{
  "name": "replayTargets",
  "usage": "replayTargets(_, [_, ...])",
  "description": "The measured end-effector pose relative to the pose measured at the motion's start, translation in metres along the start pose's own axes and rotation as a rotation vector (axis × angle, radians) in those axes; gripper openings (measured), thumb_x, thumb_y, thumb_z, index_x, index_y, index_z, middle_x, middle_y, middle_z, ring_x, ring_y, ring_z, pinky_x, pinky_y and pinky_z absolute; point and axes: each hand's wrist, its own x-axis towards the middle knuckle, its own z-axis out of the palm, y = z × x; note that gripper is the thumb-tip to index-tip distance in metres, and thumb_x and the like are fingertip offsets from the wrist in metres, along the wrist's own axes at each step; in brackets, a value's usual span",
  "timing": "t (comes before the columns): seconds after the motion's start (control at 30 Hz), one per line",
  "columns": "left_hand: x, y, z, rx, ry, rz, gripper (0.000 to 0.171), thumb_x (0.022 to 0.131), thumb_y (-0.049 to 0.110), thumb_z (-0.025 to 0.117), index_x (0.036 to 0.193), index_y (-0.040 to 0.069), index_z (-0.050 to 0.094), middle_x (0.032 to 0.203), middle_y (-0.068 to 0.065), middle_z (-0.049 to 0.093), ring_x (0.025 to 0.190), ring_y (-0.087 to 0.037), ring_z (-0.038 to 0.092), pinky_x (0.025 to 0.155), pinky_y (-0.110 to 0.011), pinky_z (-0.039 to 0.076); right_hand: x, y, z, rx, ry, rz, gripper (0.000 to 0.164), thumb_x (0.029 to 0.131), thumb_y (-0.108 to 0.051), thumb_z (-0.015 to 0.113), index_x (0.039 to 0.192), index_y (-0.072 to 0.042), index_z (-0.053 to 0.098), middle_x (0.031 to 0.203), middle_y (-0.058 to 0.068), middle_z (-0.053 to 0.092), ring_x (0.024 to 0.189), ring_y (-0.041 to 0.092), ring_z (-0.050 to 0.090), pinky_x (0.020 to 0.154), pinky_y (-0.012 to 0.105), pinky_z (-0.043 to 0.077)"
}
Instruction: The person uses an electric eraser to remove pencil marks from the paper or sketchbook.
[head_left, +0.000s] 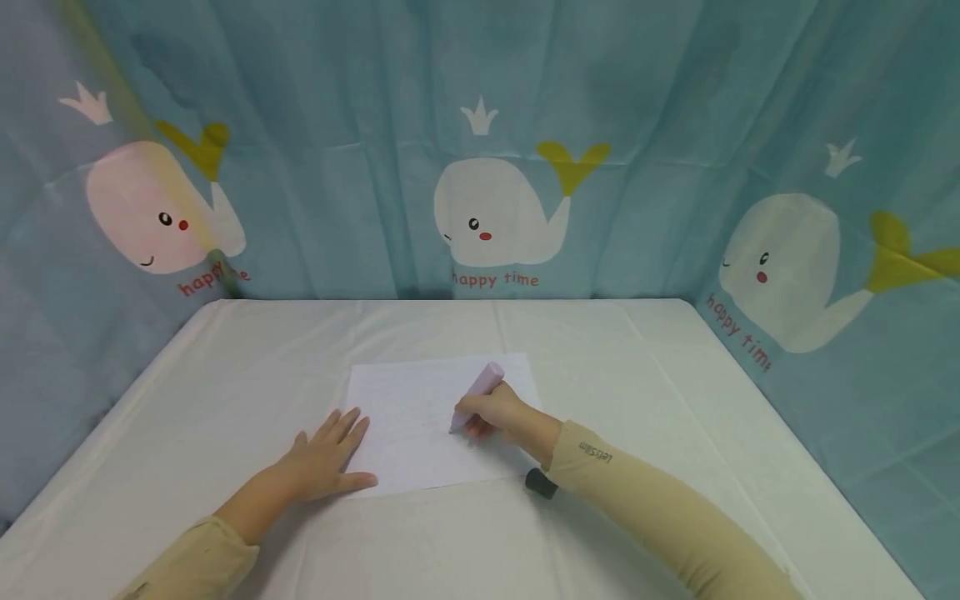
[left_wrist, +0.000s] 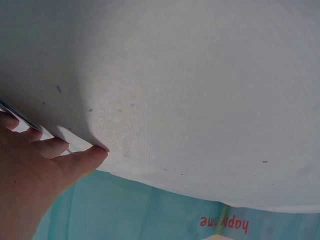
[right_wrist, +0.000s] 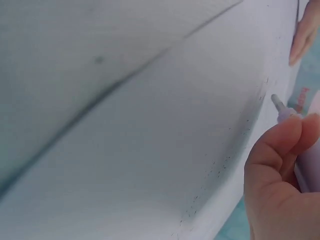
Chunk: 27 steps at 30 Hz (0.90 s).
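A sheet of white paper (head_left: pixel 405 454) lies on the table in front of me. My right hand (head_left: pixel 491 410) grips a thick pale purple marker (head_left: pixel 483 380), slanted with its dark tip down at the paper. In the right wrist view the thumb and forefinger pinch the marker (right_wrist: pixel 309 167) close behind its grey nib. My left hand (head_left: pixel 324 457) rests with spread fingers on the paper's left edge. From the left wrist view, the fingertips (left_wrist: pixel 97 154) touch the sheet's edge. Faint marks show on the paper left of the marker tip.
A black cap (head_left: pixel 540 483) lies on the white-covered table (head_left: pixel 450 550) just beyond the paper's lower right corner, beside my right sleeve (head_left: pixel 645 500). Blue curtains (head_left: pixel 337 208) printed with whales hang around the table's back and sides.
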Motion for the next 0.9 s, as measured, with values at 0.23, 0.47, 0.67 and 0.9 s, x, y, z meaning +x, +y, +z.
replayTargets(0.23, [-0.0003, 0.0016, -0.0002, -0.007, -0.004, -0.006, 0.095, 0.087, 0.057, 0.063, 0.148, -0.007, 0.029, 0.155, -0.03, 0.017, 0.14, -0.054, 0.01, 0.094, -0.081, 0.01, 0.0, 0.0019, 0.0038, -0.026, -0.023, 0.018, 0.025, 0.083, -0.009, 0.068, 0.102, 0.003, 0.055, 0.069, 0.009, 0.062, 0.053, 0.013, 0.056, 0.053, 0.022, 0.048])
replayTargets(0.47, [-0.0014, 0.0022, -0.0004, -0.009, -0.004, -0.009, 0.094, 0.086, 0.056, 0.064, 0.147, -0.008, 0.03, 0.154, -0.03, 0.017, 0.14, -0.054, 0.01, 0.094, -0.081, 0.01, 0.0015, 0.0027, 0.0046, -0.025, -0.044, 0.005, 0.024, 0.084, -0.009, 0.069, 0.101, 0.002, 0.056, 0.068, 0.008, 0.062, 0.051, 0.012, 0.056, 0.052, 0.022, 0.048])
replayTargets(0.67, [-0.0011, 0.0005, 0.0003, 0.001, 0.002, -0.005, 0.095, 0.086, 0.057, 0.063, 0.147, -0.008, 0.03, 0.154, -0.031, 0.017, 0.139, -0.054, 0.01, 0.094, -0.082, 0.01, 0.0025, 0.0026, 0.0038, -0.028, -0.045, 0.007, 0.025, 0.084, -0.009, 0.07, 0.1, 0.001, 0.055, 0.067, 0.008, 0.062, 0.051, 0.013, 0.056, 0.051, 0.022, 0.048])
replayTargets(0.9, [-0.001, 0.0009, -0.0008, 0.004, 0.004, -0.002, 0.095, 0.086, 0.057, 0.063, 0.147, -0.008, 0.03, 0.154, -0.031, 0.018, 0.139, -0.054, 0.011, 0.094, -0.082, 0.011, 0.0029, 0.0031, 0.0022, -0.041, -0.047, -0.004, 0.028, 0.085, -0.01, 0.069, 0.104, 0.001, 0.053, 0.068, 0.009, 0.061, 0.052, 0.013, 0.056, 0.052, 0.022, 0.049])
